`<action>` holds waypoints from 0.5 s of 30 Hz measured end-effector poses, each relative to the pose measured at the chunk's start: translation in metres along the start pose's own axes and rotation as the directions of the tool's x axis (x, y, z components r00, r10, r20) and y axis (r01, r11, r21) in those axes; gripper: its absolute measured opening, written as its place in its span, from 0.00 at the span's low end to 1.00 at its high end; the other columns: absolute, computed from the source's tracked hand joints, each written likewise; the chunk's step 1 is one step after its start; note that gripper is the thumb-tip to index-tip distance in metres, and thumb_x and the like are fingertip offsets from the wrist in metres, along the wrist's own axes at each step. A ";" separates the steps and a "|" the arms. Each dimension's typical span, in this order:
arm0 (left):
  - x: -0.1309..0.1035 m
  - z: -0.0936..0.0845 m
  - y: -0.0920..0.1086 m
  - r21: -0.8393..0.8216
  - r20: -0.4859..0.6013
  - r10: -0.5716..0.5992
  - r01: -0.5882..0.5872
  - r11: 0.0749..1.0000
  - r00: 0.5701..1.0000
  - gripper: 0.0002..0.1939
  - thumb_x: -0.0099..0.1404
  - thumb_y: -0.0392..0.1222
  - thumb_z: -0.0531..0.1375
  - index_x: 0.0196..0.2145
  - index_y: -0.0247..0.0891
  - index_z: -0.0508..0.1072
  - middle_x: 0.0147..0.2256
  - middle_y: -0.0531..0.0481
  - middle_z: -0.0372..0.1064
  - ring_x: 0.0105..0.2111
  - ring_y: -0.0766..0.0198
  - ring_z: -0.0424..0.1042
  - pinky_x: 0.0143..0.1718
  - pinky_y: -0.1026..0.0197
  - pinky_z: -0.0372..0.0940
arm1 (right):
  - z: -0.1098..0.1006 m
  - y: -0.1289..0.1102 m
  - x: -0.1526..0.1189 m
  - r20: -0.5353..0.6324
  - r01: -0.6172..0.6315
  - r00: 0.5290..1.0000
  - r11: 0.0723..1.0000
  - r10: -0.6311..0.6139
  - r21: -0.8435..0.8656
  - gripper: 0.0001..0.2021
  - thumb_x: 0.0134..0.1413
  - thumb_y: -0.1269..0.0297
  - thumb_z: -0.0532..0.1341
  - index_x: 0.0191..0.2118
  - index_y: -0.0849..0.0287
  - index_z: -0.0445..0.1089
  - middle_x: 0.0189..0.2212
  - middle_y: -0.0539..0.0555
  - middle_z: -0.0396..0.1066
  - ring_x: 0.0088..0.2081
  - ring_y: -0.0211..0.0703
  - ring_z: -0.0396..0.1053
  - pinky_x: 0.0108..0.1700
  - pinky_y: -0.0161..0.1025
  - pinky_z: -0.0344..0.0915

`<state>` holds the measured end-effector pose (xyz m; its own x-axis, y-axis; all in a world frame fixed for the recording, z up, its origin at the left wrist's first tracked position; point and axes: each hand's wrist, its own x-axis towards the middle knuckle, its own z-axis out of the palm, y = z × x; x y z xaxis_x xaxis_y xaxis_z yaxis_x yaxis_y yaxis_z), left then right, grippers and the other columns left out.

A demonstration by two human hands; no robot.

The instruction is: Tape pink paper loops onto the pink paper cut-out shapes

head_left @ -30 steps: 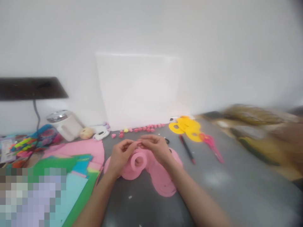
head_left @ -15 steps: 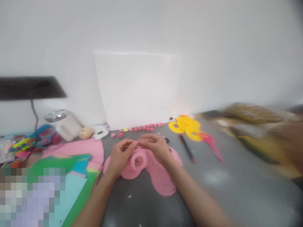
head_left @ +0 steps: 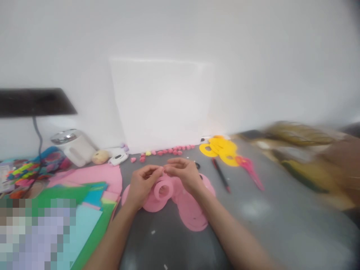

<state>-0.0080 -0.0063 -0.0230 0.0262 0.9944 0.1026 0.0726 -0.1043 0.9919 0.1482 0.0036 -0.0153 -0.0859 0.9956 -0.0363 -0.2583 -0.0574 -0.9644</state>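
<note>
My left hand (head_left: 144,183) and my right hand (head_left: 184,174) meet at the middle of the grey table (head_left: 174,247), thumbs and forefingers pinched together. What lies between the fingertips is too small to make out. Just below them is a pink paper ring (head_left: 164,190), over round pink paper pieces. More pink discs (head_left: 194,217) spread under and beside my right wrist. Behind the hands runs a row of small pink beads (head_left: 174,150), with a yellow one among them.
Yellow paper rings (head_left: 222,148), a black pen (head_left: 221,175) and pink scissors (head_left: 251,172) lie to the right. Green paper (head_left: 63,193), pink sheets and a white device (head_left: 74,148) are at left. A white board (head_left: 163,105) stands behind.
The whole view has shifted slightly. Both hands keep almost the same pinched pose above the pink ring.
</note>
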 end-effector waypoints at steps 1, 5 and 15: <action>0.000 0.000 0.000 0.005 0.003 0.001 -0.001 1.000 1.000 0.11 0.54 0.47 0.63 0.29 0.36 0.76 0.29 0.48 0.74 0.31 0.61 0.71 0.32 0.63 0.65 | 0.000 0.001 0.000 0.001 0.000 1.000 1.000 0.000 0.007 0.16 0.32 0.66 0.70 0.33 0.62 0.73 0.26 0.56 0.77 0.29 0.44 0.74 0.33 0.40 0.69; 0.001 0.000 -0.001 0.001 0.010 -0.001 0.001 1.000 1.000 0.11 0.54 0.47 0.63 0.29 0.36 0.75 0.29 0.48 0.74 0.31 0.61 0.71 0.33 0.63 0.66 | 0.000 0.002 0.001 0.016 -0.011 1.000 1.000 0.010 0.028 0.16 0.30 0.66 0.71 0.32 0.62 0.73 0.26 0.55 0.76 0.29 0.44 0.74 0.34 0.40 0.69; 0.002 0.000 -0.002 -0.027 0.002 -0.011 0.011 1.000 1.000 0.11 0.54 0.47 0.63 0.31 0.35 0.76 0.31 0.46 0.75 0.33 0.59 0.73 0.34 0.62 0.66 | 0.000 0.005 0.004 0.043 0.009 0.999 0.998 -0.012 0.064 0.16 0.33 0.61 0.70 0.32 0.62 0.73 0.26 0.55 0.76 0.28 0.43 0.74 0.35 0.41 0.71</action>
<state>-0.0083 -0.0045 -0.0251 0.0278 0.9954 0.0918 0.0460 -0.0930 0.9946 0.1470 0.0071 -0.0203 -0.1241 0.9922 -0.0139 -0.3201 -0.0533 -0.9459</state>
